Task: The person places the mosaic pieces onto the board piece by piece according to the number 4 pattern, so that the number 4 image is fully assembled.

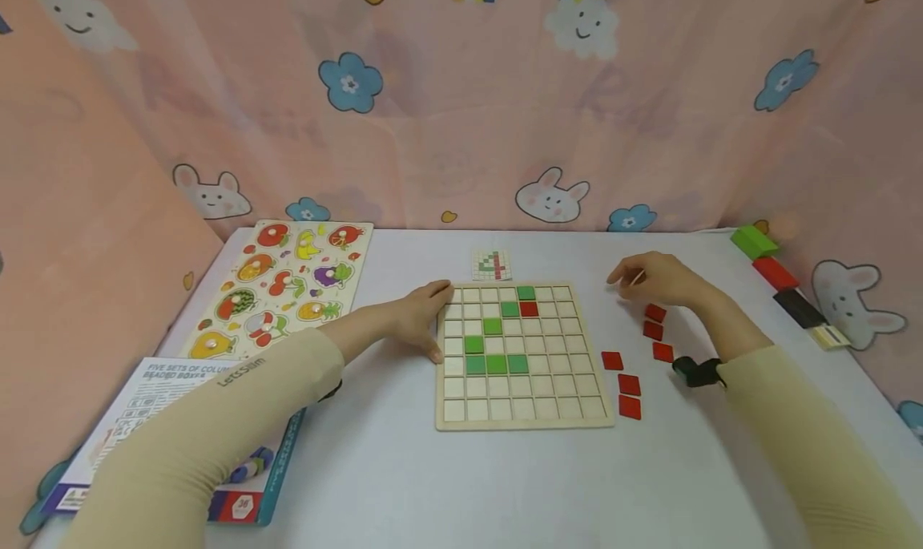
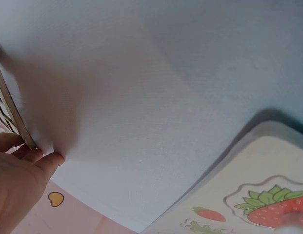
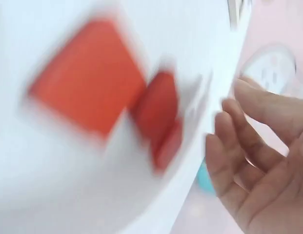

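Observation:
A wooden grid board (image 1: 524, 425) lies on the table with several green tiles (image 1: 493, 326) and one red tile (image 1: 529, 309) in its squares. My left hand (image 1: 411, 318) rests along the board's left edge, thumb and fingers spread apart; in the left wrist view the fingertips (image 2: 54, 158) touch near a corner. My right hand (image 1: 659, 278) hovers right of the board with loosely bent fingers and nothing visible between them. Loose red tiles (image 1: 630, 385) lie between board and right arm, blurred in the right wrist view. A small pattern card (image 1: 491, 265) sits behind the board.
On the left are a fruit picture board (image 1: 277, 284) and a boxed set (image 1: 270, 485), partly under the left sleeve. Green, red, black and pale blocks or stacks (image 1: 775, 274) line the right edge. A pink printed curtain (image 1: 447, 116) encloses the table.

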Available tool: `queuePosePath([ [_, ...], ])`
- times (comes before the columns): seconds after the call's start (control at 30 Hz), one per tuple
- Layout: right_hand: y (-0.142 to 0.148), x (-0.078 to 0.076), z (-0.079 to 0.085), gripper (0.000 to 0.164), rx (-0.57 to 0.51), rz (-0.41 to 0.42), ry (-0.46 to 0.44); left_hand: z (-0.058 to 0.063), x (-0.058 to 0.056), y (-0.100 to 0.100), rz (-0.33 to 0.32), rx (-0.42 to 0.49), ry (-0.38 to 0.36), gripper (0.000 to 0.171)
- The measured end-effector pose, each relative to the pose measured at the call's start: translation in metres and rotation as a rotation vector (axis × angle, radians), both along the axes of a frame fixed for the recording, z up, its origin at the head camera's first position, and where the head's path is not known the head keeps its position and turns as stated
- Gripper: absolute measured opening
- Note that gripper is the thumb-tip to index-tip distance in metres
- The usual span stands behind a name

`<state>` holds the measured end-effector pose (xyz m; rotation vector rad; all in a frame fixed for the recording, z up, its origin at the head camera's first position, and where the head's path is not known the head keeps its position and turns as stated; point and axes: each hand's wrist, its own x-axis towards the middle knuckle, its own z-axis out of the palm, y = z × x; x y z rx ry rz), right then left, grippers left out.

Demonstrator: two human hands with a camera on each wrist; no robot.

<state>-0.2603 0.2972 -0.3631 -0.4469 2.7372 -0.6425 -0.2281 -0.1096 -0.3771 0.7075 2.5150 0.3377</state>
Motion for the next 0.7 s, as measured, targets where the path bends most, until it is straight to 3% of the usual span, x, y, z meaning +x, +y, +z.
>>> queuePosePath([
  [0.23,0.049,0.0,-0.009,0.041,0.004,0.01,-0.223,0.0,0.0,0.0,-0.006,-0.005,0.007,0.122],
  [0.5,0.053,0.001,-0.016,0.021,0.058,-0.02,-0.145,0.0,0.0,0.001,-0.01,-0.006,0.008,0.122],
  [0.7,0.047,0.0,-0.014,0.027,0.077,-0.089,-0.053,0.0,0.0,0.0,-0.016,-0.012,0.017,0.122],
])
